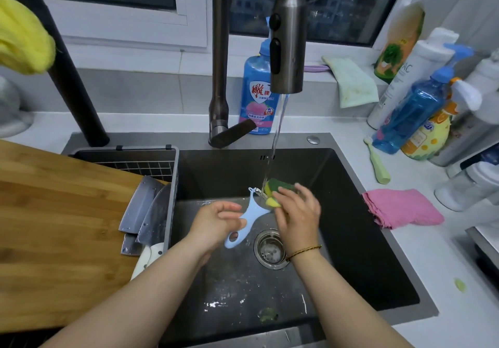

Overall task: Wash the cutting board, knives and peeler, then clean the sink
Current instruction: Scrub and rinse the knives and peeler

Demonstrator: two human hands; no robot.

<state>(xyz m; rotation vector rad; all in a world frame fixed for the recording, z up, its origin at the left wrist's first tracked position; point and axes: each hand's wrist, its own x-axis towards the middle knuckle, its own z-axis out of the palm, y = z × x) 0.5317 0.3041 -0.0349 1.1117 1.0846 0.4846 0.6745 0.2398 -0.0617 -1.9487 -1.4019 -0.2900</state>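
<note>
The pale bench [445,307] surrounds a dark sink [351,212]. On its right side lie a crumpled pink cloth [402,207] beside the sink's rim, a green toothbrush [378,164] behind it, and a small green scrap [460,285] nearer the front. Bottles [413,121] crowd the back right corner. A blue soap bottle [259,91] stands behind the tap [220,77]. A wooden cutting board [54,226] covers the left side.

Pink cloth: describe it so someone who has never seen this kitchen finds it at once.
Start at the dark sink under the running faucet. On the white counter just beyond its right rim lies the pink cloth, loosely folded. Unlike the pale green cloth hanging off the windowsill behind it, it is pink and lies flat.
</note>
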